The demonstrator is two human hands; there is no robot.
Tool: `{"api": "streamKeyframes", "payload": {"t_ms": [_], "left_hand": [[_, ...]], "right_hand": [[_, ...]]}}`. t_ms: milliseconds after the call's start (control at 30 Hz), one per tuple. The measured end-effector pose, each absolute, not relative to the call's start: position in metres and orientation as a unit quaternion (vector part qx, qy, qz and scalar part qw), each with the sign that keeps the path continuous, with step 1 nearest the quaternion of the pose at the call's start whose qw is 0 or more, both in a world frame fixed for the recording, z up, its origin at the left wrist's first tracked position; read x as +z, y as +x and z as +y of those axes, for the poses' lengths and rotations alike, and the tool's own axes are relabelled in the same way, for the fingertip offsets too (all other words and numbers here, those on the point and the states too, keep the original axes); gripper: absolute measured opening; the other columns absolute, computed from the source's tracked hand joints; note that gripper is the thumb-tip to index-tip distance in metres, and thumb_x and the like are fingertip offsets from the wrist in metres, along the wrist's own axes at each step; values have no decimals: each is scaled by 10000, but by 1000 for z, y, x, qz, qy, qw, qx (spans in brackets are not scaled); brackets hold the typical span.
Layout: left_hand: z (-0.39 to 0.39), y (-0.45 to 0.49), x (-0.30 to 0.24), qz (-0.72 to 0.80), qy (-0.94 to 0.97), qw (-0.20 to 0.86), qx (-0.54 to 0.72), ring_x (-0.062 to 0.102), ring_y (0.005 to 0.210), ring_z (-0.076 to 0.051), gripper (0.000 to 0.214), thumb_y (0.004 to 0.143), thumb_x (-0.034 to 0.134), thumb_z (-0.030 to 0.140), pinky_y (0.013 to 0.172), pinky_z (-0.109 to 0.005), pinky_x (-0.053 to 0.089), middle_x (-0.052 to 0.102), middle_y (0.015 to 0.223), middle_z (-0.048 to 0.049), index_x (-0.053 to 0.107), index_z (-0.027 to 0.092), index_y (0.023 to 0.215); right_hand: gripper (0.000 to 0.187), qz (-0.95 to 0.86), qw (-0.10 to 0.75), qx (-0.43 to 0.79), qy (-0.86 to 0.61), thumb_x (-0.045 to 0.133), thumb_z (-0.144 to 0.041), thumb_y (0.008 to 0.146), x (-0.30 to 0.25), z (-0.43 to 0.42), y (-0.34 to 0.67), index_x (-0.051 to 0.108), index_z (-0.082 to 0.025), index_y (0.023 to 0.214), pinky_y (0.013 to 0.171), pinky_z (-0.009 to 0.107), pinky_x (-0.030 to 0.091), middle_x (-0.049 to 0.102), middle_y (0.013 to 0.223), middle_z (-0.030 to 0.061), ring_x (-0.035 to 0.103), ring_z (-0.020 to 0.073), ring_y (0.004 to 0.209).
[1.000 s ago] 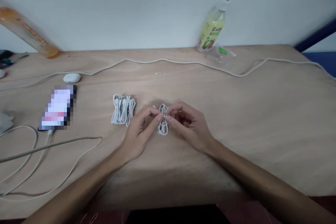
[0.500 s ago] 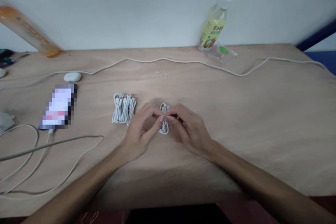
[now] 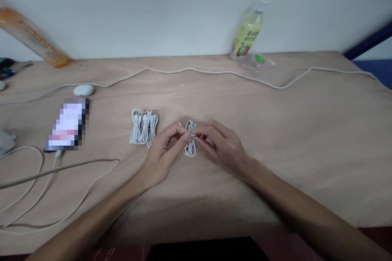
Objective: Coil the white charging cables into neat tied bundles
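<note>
A coiled white cable (image 3: 190,150), gathered narrow at its waist, lies on the table in front of me. At its left side my left hand (image 3: 165,151) is closed, thumb and forefinger pinching the waist. From the right, my right hand (image 3: 225,144) has its fingertips pinched together at the same spot. What lies between those right fingertips is too small to make out. The middle of the coil is partly hidden by the fingers. Left of my hands, several bundled white cables (image 3: 143,128) sit side by side.
Small thin white strips (image 3: 186,86) lie beyond my hands. A long white cord (image 3: 214,72) crosses the back of the table. To the left are a phone (image 3: 67,124) with a cable plugged in and a white case (image 3: 83,90). Bottles (image 3: 247,32) stand by the wall.
My right fingers have shifted slightly at the coil's waist, and the hand has turned a little. The coil shows more between my hands. My left hand keeps its pinch.
</note>
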State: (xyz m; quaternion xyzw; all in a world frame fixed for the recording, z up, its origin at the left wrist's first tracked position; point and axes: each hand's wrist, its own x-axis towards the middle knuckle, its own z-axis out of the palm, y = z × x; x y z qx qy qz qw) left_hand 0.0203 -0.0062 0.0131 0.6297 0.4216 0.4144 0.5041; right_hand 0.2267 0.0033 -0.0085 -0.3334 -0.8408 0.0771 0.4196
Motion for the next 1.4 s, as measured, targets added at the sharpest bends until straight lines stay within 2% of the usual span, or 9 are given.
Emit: {"api": "streamKeyframes", "payload": {"t_ms": [167,333,467,567,667,867,1033,1400], "left_hand": [[-5,20,14,408,614,535,414,565,769,-164,229,1037,642,328,742,-290,466,616,791,8,671,212,841],[-4,21,12,397,599,556,418,562,758,-160,254,1040,635,325,738,-286,473,602,771,12,650,213,813],[-4,19,12,405,608,548,407,541,758,-160,240,1044,629,320,726,-290,453,590,778,14,646,212,831],[-3,18,11,400,627,537,397,517,750,-156,238,1052,620,316,717,-294,431,577,779,21,638,213,839],[-2,18,10,401,651,514,388,506,744,-153,230,1064,613,311,712,-300,414,575,789,26,646,212,859],[-3,16,7,408,695,446,389,510,769,-157,194,1070,615,275,751,-310,416,580,813,28,668,217,893],[-3,15,5,405,705,429,393,527,777,-158,190,1082,612,264,750,-309,417,614,836,24,676,220,908],[-3,15,6,375,728,412,400,576,820,-164,190,1098,600,223,782,-304,445,700,897,13,685,231,928]], "right_hand": [[118,-842,445,-19,-305,633,-137,1108,-12,2,230,741,-177,1135,750,267,613,789,1015,82,752,170,907],[215,-865,415,-84,-269,586,-43,1089,-3,1,237,746,-140,1195,670,261,589,802,1061,120,740,184,916],[268,-873,399,-80,-271,536,-66,1116,-2,4,238,765,-193,1176,663,255,587,802,1044,82,729,167,894],[246,-865,416,-32,-279,569,-111,1124,-9,8,237,779,-234,1162,658,254,577,807,1046,57,725,155,885],[235,-850,438,47,-288,601,-116,1110,-12,11,236,794,-250,1128,728,280,597,812,1038,47,730,162,899],[210,-830,396,223,-323,577,-234,1147,1,9,237,764,-222,1053,791,302,586,788,984,51,725,182,877],[208,-815,396,267,-330,545,-237,1157,2,7,235,733,-219,1069,811,294,554,775,999,47,705,178,887],[253,-762,360,413,-345,505,-305,1149,8,4,229,599,-233,926,798,295,467,644,883,-6,575,164,808]]}}
